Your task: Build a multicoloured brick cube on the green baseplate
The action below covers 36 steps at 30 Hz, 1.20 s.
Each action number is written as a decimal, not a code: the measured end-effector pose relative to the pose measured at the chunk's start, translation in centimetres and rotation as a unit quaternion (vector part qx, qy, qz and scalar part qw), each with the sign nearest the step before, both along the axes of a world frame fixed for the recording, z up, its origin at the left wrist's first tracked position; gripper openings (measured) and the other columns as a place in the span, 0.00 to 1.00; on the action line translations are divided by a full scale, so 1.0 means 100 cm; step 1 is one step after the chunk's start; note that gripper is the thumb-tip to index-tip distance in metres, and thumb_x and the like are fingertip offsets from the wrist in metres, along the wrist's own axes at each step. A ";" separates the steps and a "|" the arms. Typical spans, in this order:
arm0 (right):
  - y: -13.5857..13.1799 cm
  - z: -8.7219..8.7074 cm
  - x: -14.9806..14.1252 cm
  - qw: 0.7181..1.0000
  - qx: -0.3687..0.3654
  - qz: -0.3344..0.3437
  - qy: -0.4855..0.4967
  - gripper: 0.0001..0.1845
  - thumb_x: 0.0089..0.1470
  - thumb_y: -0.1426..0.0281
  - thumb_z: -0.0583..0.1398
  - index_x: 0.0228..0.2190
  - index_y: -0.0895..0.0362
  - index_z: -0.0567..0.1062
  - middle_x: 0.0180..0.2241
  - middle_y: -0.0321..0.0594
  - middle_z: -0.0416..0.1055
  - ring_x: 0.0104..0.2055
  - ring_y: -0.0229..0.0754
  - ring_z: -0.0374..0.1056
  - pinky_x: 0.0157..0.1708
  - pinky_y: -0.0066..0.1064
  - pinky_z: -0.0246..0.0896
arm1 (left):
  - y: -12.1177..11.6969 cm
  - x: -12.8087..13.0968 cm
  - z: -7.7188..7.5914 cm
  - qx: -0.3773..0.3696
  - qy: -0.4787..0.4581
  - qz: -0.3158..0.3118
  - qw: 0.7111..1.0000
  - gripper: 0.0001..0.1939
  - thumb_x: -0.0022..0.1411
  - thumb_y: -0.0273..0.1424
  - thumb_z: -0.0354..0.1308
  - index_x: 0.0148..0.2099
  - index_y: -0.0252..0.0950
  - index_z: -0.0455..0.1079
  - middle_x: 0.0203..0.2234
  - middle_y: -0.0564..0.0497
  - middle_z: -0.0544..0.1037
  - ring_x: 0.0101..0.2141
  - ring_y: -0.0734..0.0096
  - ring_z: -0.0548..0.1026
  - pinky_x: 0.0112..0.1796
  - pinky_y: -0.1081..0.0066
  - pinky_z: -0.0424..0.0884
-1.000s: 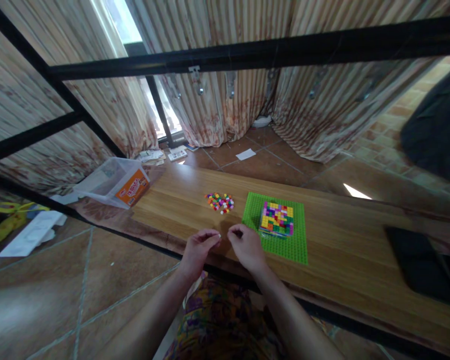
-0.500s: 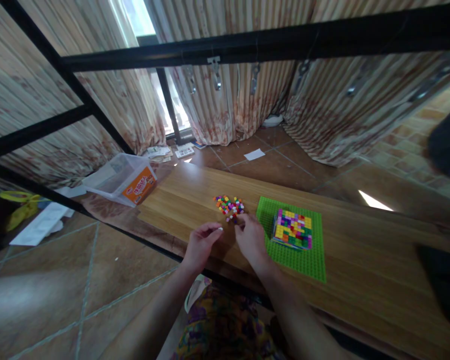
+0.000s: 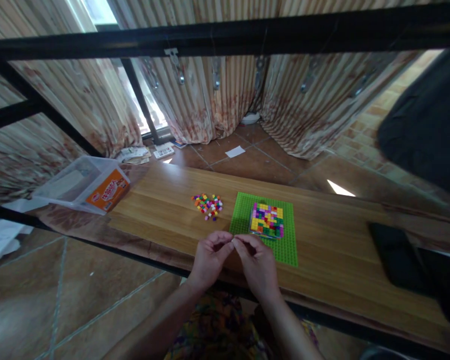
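My left hand [image 3: 210,259] and my right hand [image 3: 258,265] meet fingertip to fingertip over the near edge of the wooden table [image 3: 330,250]. Both pinch something tiny between them; I cannot make out what it is. Beyond the hands lies a small heap of loose coloured bricks [image 3: 207,205]. To its right a green baseplate [image 3: 243,215] carries a square block of many-coloured bricks [image 3: 267,219]. The right hand's knuckles are close to the baseplate's near left corner.
A clear plastic tub with an orange label [image 3: 83,184] lies at the table's left end. A black flat object [image 3: 399,259] rests at the right. A black metal frame [image 3: 225,37] crosses overhead. Curtains and tiled floor lie beyond, with papers [image 3: 135,155] by the window.
My right hand drew back from the loose brick heap towards me and met my left hand; the fingertips now touch. The view shifted a little.
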State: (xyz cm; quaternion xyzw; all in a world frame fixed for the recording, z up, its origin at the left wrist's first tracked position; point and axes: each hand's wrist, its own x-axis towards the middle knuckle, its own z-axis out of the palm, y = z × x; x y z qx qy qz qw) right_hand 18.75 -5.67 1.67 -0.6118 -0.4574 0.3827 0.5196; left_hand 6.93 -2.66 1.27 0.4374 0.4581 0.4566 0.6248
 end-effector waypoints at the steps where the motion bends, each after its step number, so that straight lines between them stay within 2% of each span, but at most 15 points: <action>1: -0.003 0.000 0.005 1.000 0.003 -0.004 -0.001 0.09 0.56 0.62 0.60 0.32 0.53 0.79 0.35 0.40 0.76 0.39 0.42 0.71 0.42 0.34 0.65 | -0.001 0.006 -0.001 0.001 -0.006 -0.006 1.000 0.10 0.51 0.35 0.68 0.34 0.36 0.74 0.30 0.52 0.79 0.33 0.73 0.75 0.39 0.73 0.70; 4: -0.008 -0.001 0.020 0.999 0.024 -0.016 -0.017 0.09 0.57 0.62 0.61 0.32 0.53 0.79 0.34 0.39 0.76 0.39 0.42 0.71 0.43 0.35 0.65 | -0.004 0.020 -0.003 0.003 -0.010 -0.020 1.000 0.11 0.52 0.35 0.68 0.35 0.36 0.73 0.31 0.51 0.79 0.34 0.71 0.75 0.40 0.72 0.71; 7: -0.004 0.001 0.042 0.993 0.061 -0.044 -0.086 0.10 0.57 0.61 0.60 0.33 0.52 0.80 0.36 0.40 0.76 0.40 0.42 0.71 0.43 0.36 0.65 | -0.004 0.029 -0.004 0.013 0.009 -0.032 0.999 0.11 0.53 0.33 0.66 0.39 0.36 0.72 0.34 0.49 0.79 0.38 0.69 0.76 0.43 0.70 0.71; 11: 0.015 0.004 0.077 0.955 0.109 -0.083 -0.262 0.12 0.58 0.60 0.60 0.34 0.52 0.82 0.39 0.43 0.74 0.41 0.44 0.69 0.44 0.38 0.64 | -0.001 0.028 -0.007 0.049 0.068 -0.034 0.996 0.10 0.57 0.33 0.62 0.42 0.36 0.73 0.36 0.48 0.79 0.39 0.68 0.76 0.43 0.70 0.70; 15: 0.032 0.002 0.096 0.921 0.134 -0.047 -0.362 0.14 0.59 0.59 0.58 0.32 0.51 0.82 0.40 0.43 0.74 0.44 0.46 0.67 0.45 0.41 0.62 | 0.001 0.019 -0.017 0.064 0.108 -0.026 0.992 0.07 0.57 0.32 0.62 0.38 0.36 0.74 0.33 0.50 0.79 0.36 0.69 0.75 0.41 0.71 0.70; 18: 0.035 -0.003 0.098 0.913 0.138 -0.037 -0.382 0.15 0.60 0.58 0.58 0.32 0.50 0.82 0.40 0.43 0.74 0.44 0.46 0.67 0.45 0.41 0.62 | 0.000 0.013 -0.022 0.058 0.118 -0.023 0.991 0.05 0.58 0.32 0.61 0.37 0.37 0.75 0.32 0.51 0.78 0.35 0.70 0.74 0.39 0.72 0.69; 22: 0.036 -0.007 0.098 0.907 0.144 -0.037 -0.395 0.14 0.60 0.60 0.57 0.32 0.50 0.82 0.39 0.43 0.74 0.43 0.46 0.67 0.45 0.42 0.62 | 0.001 0.011 -0.021 0.042 0.109 -0.034 0.993 0.05 0.58 0.32 0.60 0.35 0.37 0.75 0.30 0.52 0.77 0.32 0.71 0.73 0.38 0.72 0.68; 25: 0.038 -0.006 0.098 0.911 0.136 -0.035 -0.387 0.13 0.58 0.61 0.59 0.30 0.50 0.82 0.40 0.42 0.75 0.43 0.46 0.67 0.45 0.42 0.61 | 0.003 0.011 -0.018 0.042 0.104 -0.037 0.993 0.05 0.57 0.32 0.61 0.33 0.37 0.75 0.29 0.52 0.76 0.31 0.71 0.72 0.37 0.73 0.68; 30: 0.041 -0.007 0.098 0.921 0.148 -0.068 -0.354 0.11 0.56 0.62 0.61 0.26 0.51 0.81 0.37 0.41 0.75 0.41 0.45 0.68 0.44 0.40 0.62 | 0.004 0.011 -0.020 0.042 0.100 -0.044 0.993 0.05 0.57 0.33 0.60 0.33 0.37 0.74 0.27 0.52 0.75 0.30 0.72 0.70 0.36 0.73 0.67; 36: 0.030 -0.013 0.094 0.882 0.179 -0.052 -0.432 0.10 0.59 0.66 0.59 0.32 0.51 0.81 0.40 0.41 0.75 0.42 0.44 0.67 0.44 0.40 0.63 | 0.004 0.009 -0.022 0.044 0.110 -0.048 0.992 0.05 0.58 0.33 0.60 0.34 0.37 0.74 0.28 0.52 0.75 0.31 0.71 0.71 0.35 0.73 0.66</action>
